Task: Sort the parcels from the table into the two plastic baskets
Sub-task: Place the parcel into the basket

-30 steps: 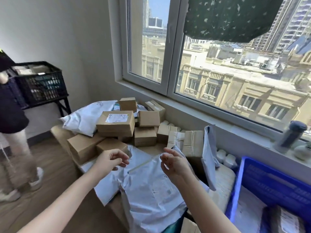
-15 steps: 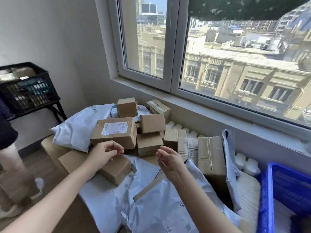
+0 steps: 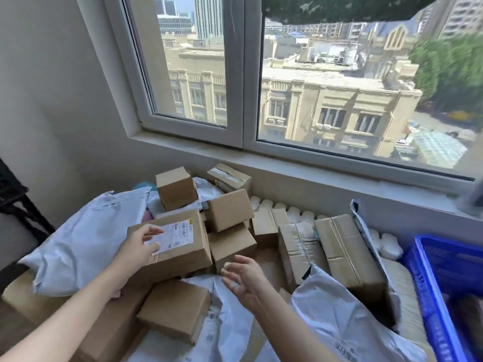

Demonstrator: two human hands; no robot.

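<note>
Parcels are lying heaped around my fingers. Nearest, a small brown box (image 3: pixel 173 310) is sitting below both hands. My right hand (image 3: pixel 241 278) is hovering with fingers spread, gripping nothing. My left hand (image 3: pixel 137 250) is resting with loosely parted fingers on the labelled carton (image 3: pixel 183 244). Right of my right fingers, the blue basket (image 3: pixel 428 291) is standing. Beyond my fingertips, smaller cartons (image 3: pixel 230 210) are stacking toward the window (image 3: pixel 243 74).
</note>
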